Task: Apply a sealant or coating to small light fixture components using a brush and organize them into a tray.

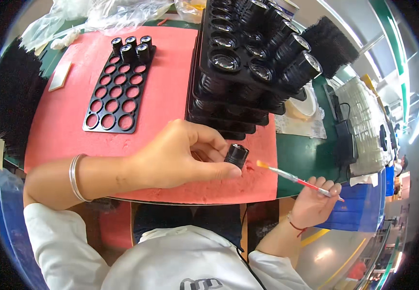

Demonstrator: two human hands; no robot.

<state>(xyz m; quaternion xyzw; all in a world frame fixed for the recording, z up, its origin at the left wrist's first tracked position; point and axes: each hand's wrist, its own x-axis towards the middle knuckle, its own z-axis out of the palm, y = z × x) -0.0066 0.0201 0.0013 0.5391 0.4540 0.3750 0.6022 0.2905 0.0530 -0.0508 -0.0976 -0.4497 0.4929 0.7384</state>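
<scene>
step in hand (judged): prob. brush-cleaning or brush-coating of one black lens tube (237, 155); which of the two can't be told, as nothing is seen on the tip clearly enough. tube is gripped btwn thumb and fingers of left hand (178, 157), slightly tilted, over near part of pink mat (171, 96), just in front of the tray stack; whether its base touches the mat can't be told. thin brush w/ red handle (296, 180) is gripped in the curled fingers of right hand (313, 200), off the mat's right edge; bristles are aimed at the tube but not touching it.

next move (judged): tube to be held steady, brush tip to be brought across the small gap, light contact only; glass could be smeared if the wrong face is touched.

containers: small flat black tray (119, 113) is laid on left part of mat, holes in three columns. five tubes are stood in it, all at far end: full row of three, then two. mat is seen thru remaining holes.

tall stack of black trays (244, 78) is set at right, several layers. top layer is loaded w/ glass-topped tubes, those at right sitting higher than those at left; lower layers also hold tubes, count n/a (hidden).
</scene>
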